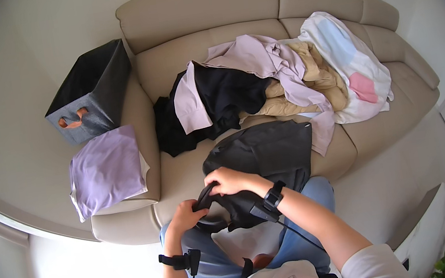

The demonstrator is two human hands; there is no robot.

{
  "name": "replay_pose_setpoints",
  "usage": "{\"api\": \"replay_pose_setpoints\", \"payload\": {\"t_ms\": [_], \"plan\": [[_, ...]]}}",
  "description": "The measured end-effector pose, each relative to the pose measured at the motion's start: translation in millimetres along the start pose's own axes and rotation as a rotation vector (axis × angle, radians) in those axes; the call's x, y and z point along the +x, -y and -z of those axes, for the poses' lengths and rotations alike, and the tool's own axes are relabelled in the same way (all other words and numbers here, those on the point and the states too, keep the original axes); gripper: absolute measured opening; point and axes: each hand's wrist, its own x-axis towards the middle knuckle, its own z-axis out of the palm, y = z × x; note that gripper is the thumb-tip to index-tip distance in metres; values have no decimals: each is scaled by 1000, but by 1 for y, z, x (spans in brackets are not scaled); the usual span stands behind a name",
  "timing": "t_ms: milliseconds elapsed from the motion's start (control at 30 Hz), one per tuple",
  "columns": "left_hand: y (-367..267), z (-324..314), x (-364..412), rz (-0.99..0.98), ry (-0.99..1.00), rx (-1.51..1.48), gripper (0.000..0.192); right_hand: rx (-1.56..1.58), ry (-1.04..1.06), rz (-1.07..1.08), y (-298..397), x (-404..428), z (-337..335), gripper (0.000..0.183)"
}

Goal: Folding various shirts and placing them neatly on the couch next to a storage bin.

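Note:
A dark grey garment [259, 155] lies partly on the front of the sofa seat and hangs over its edge between my knees. My left hand [188, 216] grips a bunched end of it on the left side. Just above and to the right, my right hand [231, 181] pinches the same strip of cloth from over the top. The cloth between both hands is raised and twisted into a loop. The fingertips of my right hand are partly hidden by the fabric.
The beige sofa [203, 8] bears black clothing [224, 91], a pale pink shirt [244, 53], a tan padded garment [325, 76] and a white patterned cloth [339, 52]. On the left armrest are a grey fabric bin [93, 111] and folded lilac cloth [108, 169]. A marble-look table [430, 233] stands lower right.

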Motion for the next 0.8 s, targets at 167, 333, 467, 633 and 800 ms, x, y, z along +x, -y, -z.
{"api": "replay_pose_setpoints", "payload": {"t_ms": [167,333,467,633,800], "plan": [[33,-2,-27,-167,138,-171,31,217,-144,93,-1,3,29,5],[39,31,-78,-106,72,-203,30,356,-133,53,-10,-2,40,4],[41,77,-130,-22,-105,-241,23,351,-205,-7,-21,-1,37,7],[97,95,-183,216,-315,-324,17,250,-219,46,-33,11,16,16],[139,87,-214,303,-398,-576,18,-288,-297,-282,-78,19,8,34]]}}
